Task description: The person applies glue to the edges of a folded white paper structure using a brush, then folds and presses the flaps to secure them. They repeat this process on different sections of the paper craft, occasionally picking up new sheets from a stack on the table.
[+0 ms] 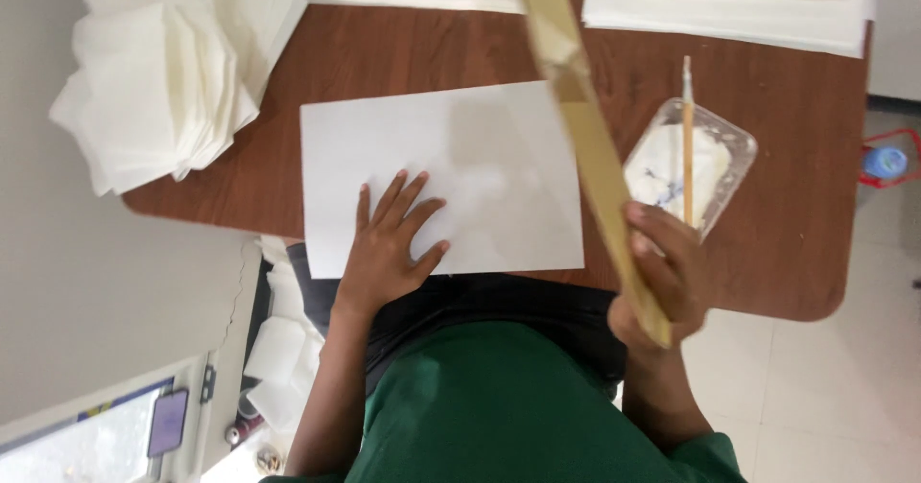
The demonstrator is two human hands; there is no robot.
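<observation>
Pressing down: left hand (389, 248), released and flat, fingers spread on the near part of the white sheet (441, 176), grasping nothing.
Grasping: right hand (667, 277), clenched around the lower end of the long yellowish ruler (585, 128), raised above the near right edge of the tabletop (796, 243).
Ruler: tilted, running from the right hand up and leftward past the top edge of the view, crossing over the right edge of the white sheet; whether touching the sheet, cannot tell.
White sheet: lying flat near the front edge of the tabletop, its near edge slightly overhanging toward the green shirt (508, 406).
Clear tray (710, 152): just right of the ruler, beside the right hand, holding white paste with bluish smears.
Brush (687, 138): thin wooden handle resting across the clear tray, pointing away.
Paper stack (158, 80): loose fanned white squares at the far left corner, hanging over the edge of the tabletop.
Far sheets (729, 8): more white paper along the far edge, with a dark object on top, too cut off to identify.
Floor: blue-capped bottle (885, 162) to the far right, well apart from the tabletop.
</observation>
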